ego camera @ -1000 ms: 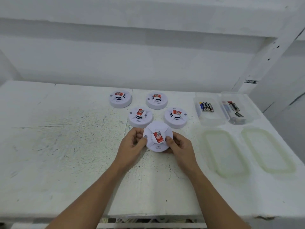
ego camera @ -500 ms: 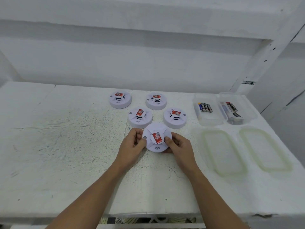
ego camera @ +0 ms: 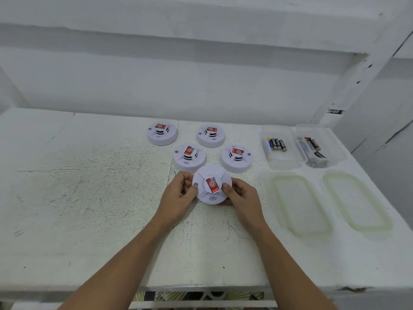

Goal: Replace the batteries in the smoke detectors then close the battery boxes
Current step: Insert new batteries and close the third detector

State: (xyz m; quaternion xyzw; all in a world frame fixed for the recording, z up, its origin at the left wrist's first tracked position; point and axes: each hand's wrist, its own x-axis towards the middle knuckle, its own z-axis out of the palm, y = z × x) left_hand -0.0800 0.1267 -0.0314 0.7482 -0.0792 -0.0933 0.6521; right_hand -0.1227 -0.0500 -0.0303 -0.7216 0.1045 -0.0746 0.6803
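Note:
A round white smoke detector with a red label is tilted toward me, just above the white table. My left hand grips its left rim and my right hand grips its right rim, thumbs on its face. Several more white detectors stand behind it, among them one at the back left, one at the back right and one just behind my hands. Two clear boxes at the right hold batteries: the left box and the right box.
Two clear lids lie flat in front of the boxes, one nearer the middle and one by the table's right edge. A white wall rises behind the table. The table's front edge runs below my forearms.
The detector has been turned a little in my hands, its red label now more upright. Both hands keep their grip in about the same place.

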